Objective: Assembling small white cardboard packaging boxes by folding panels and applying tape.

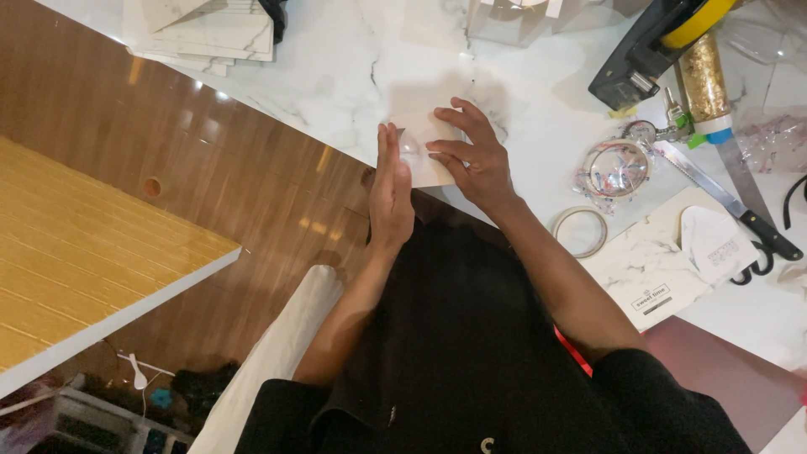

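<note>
Card (433,160) at the table (336,76) edge, pressed between both flat, empty hands

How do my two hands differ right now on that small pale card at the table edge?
The left hand stands on its edge, fingers straight and together, against the card's left side; the right hand lies palm down with fingers spread. The left hand meets the card only at its side; the right hand covers part of its top. Both are bare, touch the same card, and grip nothing.
</note>
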